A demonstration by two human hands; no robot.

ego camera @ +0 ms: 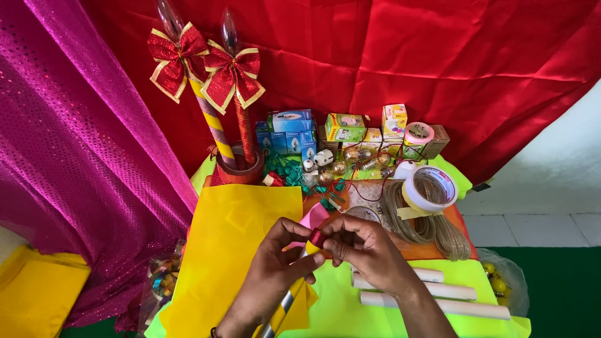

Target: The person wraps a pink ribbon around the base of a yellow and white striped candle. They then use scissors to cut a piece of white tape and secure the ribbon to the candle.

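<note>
My left hand [278, 263] and my right hand [363, 247] meet over the middle of the table, fingertips pinched together on a small red piece [317, 237] at the top of a yellow-and-silver striped stick [285, 305]. The stick runs down and to the left under my left hand. A pink paper shape [315, 216] shows just behind my fingers. Beneath the hands lie a yellow paper sheet [231, 250] and a neon green sheet [341, 313].
Two striped candle-like sticks with red bows [203, 66] stand in a red tape roll [241, 172] at the back left. Small boxes [344, 127], bulbs, a tape roll [432, 188], coiled cord [432, 228] and white paper tubes [451, 291] lie right. Red and pink cloth hang behind.
</note>
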